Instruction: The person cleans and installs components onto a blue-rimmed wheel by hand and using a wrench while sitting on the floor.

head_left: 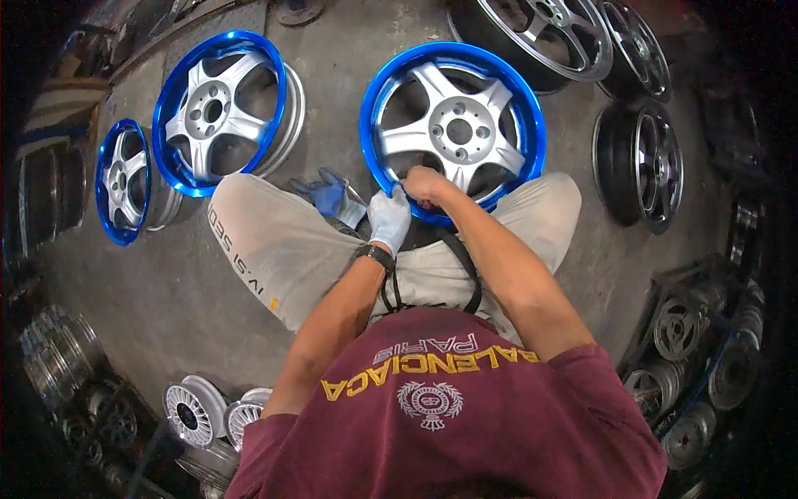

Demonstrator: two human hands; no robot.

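A silver five-spoke car wheel rim (460,158) with a glossy blue outer lip lies between my bent knees. My left hand (389,218), in a pale glove with blue fingertips, is closed on the lip's near-left edge. Right beside it, my bare right hand (425,185) has its fingers curled against the inside of the same edge; its fingertips are hidden, so whatever it pinches does not show. Next to my left hand, an empty blue-and-white glove (331,200) lies by my left leg.
Two more blue-lipped wheel rims, one larger (214,112) and one smaller (123,181), lean at the left. Darker rims (657,166) stand at the right and far right. White multi-spoke rims (191,414) sit behind me at lower left, and racks of rims (677,328) line the right side.
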